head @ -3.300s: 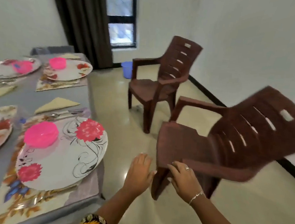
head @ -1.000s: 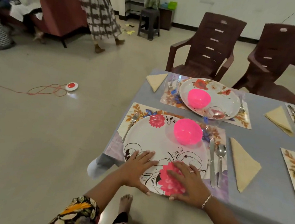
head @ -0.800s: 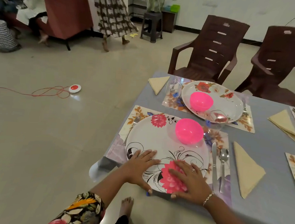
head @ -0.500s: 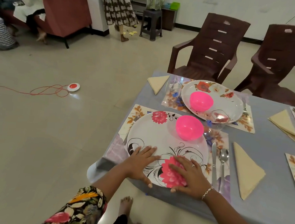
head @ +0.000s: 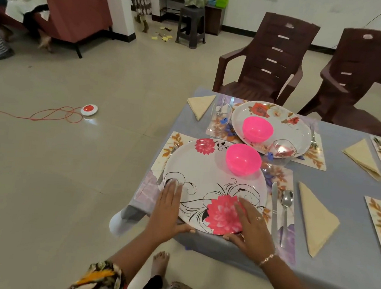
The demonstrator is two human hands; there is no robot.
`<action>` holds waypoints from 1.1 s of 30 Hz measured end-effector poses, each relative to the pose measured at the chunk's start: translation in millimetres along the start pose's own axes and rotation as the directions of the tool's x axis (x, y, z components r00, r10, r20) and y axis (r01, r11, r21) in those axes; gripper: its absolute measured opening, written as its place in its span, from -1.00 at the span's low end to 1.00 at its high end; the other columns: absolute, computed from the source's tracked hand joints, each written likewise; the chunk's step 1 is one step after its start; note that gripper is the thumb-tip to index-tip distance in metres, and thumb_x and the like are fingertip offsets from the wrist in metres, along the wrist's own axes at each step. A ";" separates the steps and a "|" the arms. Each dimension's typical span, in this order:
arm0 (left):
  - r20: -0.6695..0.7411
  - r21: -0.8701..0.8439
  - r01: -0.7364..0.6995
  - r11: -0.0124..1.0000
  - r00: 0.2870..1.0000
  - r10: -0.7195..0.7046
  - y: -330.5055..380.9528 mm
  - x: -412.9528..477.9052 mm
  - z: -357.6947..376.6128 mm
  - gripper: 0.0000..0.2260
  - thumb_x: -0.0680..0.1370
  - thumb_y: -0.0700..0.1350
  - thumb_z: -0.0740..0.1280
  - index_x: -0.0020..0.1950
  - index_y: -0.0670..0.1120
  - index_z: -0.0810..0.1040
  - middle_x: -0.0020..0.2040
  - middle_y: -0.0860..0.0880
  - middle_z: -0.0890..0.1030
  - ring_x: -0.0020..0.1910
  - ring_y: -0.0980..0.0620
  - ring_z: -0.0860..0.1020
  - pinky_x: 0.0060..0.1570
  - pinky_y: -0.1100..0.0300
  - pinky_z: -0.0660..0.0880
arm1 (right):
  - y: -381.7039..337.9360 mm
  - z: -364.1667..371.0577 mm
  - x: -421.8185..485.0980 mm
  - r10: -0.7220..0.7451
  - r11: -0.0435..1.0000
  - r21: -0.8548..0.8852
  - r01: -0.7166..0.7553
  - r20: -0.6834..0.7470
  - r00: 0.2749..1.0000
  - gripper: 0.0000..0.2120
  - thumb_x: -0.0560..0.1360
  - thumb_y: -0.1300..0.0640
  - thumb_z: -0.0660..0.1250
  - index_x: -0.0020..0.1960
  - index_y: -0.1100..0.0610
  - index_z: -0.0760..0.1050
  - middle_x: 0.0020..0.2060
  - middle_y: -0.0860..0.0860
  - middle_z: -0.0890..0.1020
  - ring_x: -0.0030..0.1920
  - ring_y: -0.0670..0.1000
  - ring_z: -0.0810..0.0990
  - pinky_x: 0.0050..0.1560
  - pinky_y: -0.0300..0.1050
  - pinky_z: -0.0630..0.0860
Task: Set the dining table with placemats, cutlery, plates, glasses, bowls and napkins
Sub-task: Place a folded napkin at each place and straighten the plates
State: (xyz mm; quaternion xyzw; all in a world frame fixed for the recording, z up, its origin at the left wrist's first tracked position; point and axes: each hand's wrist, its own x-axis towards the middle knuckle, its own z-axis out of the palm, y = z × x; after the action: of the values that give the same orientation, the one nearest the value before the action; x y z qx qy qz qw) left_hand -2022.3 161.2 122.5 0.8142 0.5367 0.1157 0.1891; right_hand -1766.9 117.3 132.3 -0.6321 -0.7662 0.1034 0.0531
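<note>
Your left hand (head: 166,213) lies flat at the left rim of the big flowered plate (head: 201,170), fingers (head: 173,191) straight and together, thumb reaching along the near edge. Your right hand (head: 252,229) is spread over the plate's pink flower, fingers straight and loose, thumb down at the near rim. Whether either thumb hooks under the plate, you can't tell from here. The plate sits on its placemat (head: 170,142) at the corner of the counter (head: 346,179), near rim right at the edge, with the pink bowl (head: 243,158) on its far side. The fork (head: 173,148) on the left is partly hidden under the plate. The knife (head: 274,210) and spoon (head: 286,202) lie just right of it, with the folded napkin (head: 316,219) beside them. The clear glass (head: 281,151) behind the bowl is hard to make out. Another placemat (head: 379,218) at the right is cut off by the frame edge
</note>
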 end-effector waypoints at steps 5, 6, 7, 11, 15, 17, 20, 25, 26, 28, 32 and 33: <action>0.010 -0.060 0.241 0.969 0.970 -0.241 3.8 -20.9 7.7 0.13 0.28 0.60 -0.11 0.50 -0.27 -0.10 0.51 -0.23 -0.04 0.50 -0.16 -0.03 0.46 0.06 -0.18 | -9.7 17.2 -45.3 0.263 0.963 0.092 -0.255 -0.088 0.961 -0.26 0.55 -0.29 -0.17 0.42 0.30 0.16 0.38 0.21 0.29 0.31 0.19 0.40 0.11 0.05 0.48; 0.045 -0.031 0.252 0.967 0.967 -0.250 4.5 -19.5 7.4 0.11 0.33 0.58 -0.11 0.49 -0.34 0.05 0.48 -0.30 0.13 0.46 -0.22 0.14 0.44 0.04 -0.11 | -10.1 19.4 -47.8 0.298 0.953 0.087 -0.290 -0.088 0.951 -0.24 0.55 -0.30 -0.18 0.40 0.31 0.18 0.36 0.23 0.32 0.27 0.22 0.45 0.08 0.06 0.51; 0.060 -0.013 0.270 0.963 0.961 -0.269 4.4 -17.9 7.6 0.08 0.36 0.55 -0.11 0.45 -0.37 0.16 0.43 -0.34 0.25 0.41 -0.25 0.26 0.40 0.05 -0.06 | -10.1 20.9 -48.3 0.320 0.947 0.069 -0.314 -0.091 0.943 -0.23 0.54 -0.31 -0.19 0.39 0.31 0.21 0.35 0.24 0.35 0.25 0.23 0.48 0.06 0.08 0.53; -0.016 0.027 0.230 0.973 0.973 -0.230 1.7 -17.8 11.9 0.13 0.30 0.59 -0.12 0.48 -0.34 0.10 0.47 -0.29 0.22 0.47 -0.23 0.19 0.44 0.03 -0.06 | -7.6 27.7 -48.4 0.362 0.928 -0.073 -0.365 -0.058 0.931 -0.19 0.54 -0.30 -0.20 0.37 0.36 0.30 0.35 0.26 0.38 0.34 0.19 0.31 0.25 0.07 0.41; -0.037 0.033 0.219 0.975 0.975 -0.217 2.0 -20.3 13.0 0.16 0.27 0.61 -0.16 0.50 -0.31 0.03 0.50 -0.27 0.14 0.50 -0.21 0.11 0.42 0.01 -0.05 | -4.1 26.8 -49.5 0.385 0.914 -0.131 -0.384 -0.017 0.923 -0.20 0.56 -0.28 -0.23 0.33 0.35 0.38 0.30 0.27 0.45 0.30 0.22 0.45 0.41 -0.07 0.02; -0.042 0.042 0.210 0.977 0.977 -0.208 0.2 -20.4 14.4 0.15 0.27 0.61 -0.18 0.51 -0.30 0.01 0.51 -0.26 0.13 0.50 -0.19 0.09 0.42 0.02 -0.06 | -4.2 23.1 -49.5 0.379 0.917 -0.139 -0.374 0.005 0.926 -0.20 0.57 -0.26 -0.25 0.28 0.34 0.44 0.24 0.26 0.51 0.22 0.21 0.53 0.42 -0.04 0.16; -0.056 0.045 0.203 0.978 0.978 -0.200 1.0 -21.3 13.9 0.17 0.26 0.61 -0.21 0.51 -0.30 0.00 0.51 -0.26 0.10 0.51 -0.19 0.07 0.43 0.02 -0.07 | -5.3 22.3 -51.3 0.364 0.925 -0.121 -0.359 0.022 0.931 -0.20 0.58 -0.22 -0.27 0.20 0.34 0.51 0.16 0.26 0.57 0.14 0.21 0.59 0.09 0.11 0.51; -0.030 0.067 0.221 0.973 0.975 -0.220 4.1 -22.7 6.0 0.23 0.14 0.64 -0.35 0.52 -0.25 -0.14 0.55 -0.20 -0.03 0.54 -0.11 -0.07 0.41 0.14 -0.24 | -6.2 25.4 -54.7 0.325 0.936 -0.147 -0.320 0.012 0.946 -0.21 0.60 -0.15 -0.30 0.13 0.36 0.55 0.08 0.28 0.61 0.06 0.23 0.63 -0.01 0.15 0.55; -0.027 0.075 0.225 0.972 0.974 -0.223 4.6 -23.5 5.8 0.23 0.14 0.63 -0.36 0.52 -0.25 -0.14 0.55 -0.20 -0.04 0.54 -0.11 -0.07 0.41 0.15 -0.25 | -6.0 26.6 -55.7 0.317 0.938 -0.148 -0.313 0.010 0.948 -0.21 0.61 -0.14 -0.31 0.12 0.36 0.56 0.07 0.28 0.61 0.05 0.23 0.63 -0.03 0.15 0.55; -0.023 0.076 0.230 0.970 0.973 -0.229 5.3 -24.8 6.3 0.22 0.16 0.63 -0.35 0.53 -0.25 -0.12 0.54 -0.21 -0.01 0.54 -0.12 -0.05 0.41 0.13 -0.23 | -6.4 26.7 -57.4 0.307 0.941 -0.150 -0.302 0.011 0.952 -0.21 0.61 -0.10 -0.33 0.11 0.35 0.57 0.05 0.27 0.62 0.04 0.22 0.64 -0.05 0.15 0.56; -0.038 0.048 0.230 0.972 0.973 -0.229 4.1 -27.1 8.6 0.19 0.21 0.63 -0.28 0.53 -0.26 -0.05 0.53 -0.22 0.06 0.53 -0.14 0.01 0.42 0.10 -0.16 | -6.4 26.4 -61.4 0.285 0.949 -0.154 -0.276 0.038 0.958 -0.23 0.62 -0.05 -0.34 0.10 0.35 0.57 0.05 0.27 0.62 0.04 0.22 0.63 0.00 0.11 0.56; -0.036 0.046 0.230 0.972 0.973 -0.229 4.1 -28.6 8.6 0.19 0.21 0.63 -0.28 0.53 -0.25 -0.05 0.53 -0.21 0.06 0.53 -0.13 0.01 0.43 0.10 -0.16 | -6.7 27.0 -62.6 0.292 0.948 -0.147 -0.283 0.048 0.955 -0.23 0.63 -0.05 -0.33 0.10 0.36 0.56 0.06 0.28 0.62 0.05 0.23 0.63 0.06 0.08 0.55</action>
State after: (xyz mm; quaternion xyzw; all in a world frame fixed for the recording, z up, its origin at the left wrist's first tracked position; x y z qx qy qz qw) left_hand -2026.8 131.9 116.9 0.7493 0.6327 0.0922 0.1725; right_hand -1766.8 52.2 110.6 -0.7352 -0.6725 0.0783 -0.0332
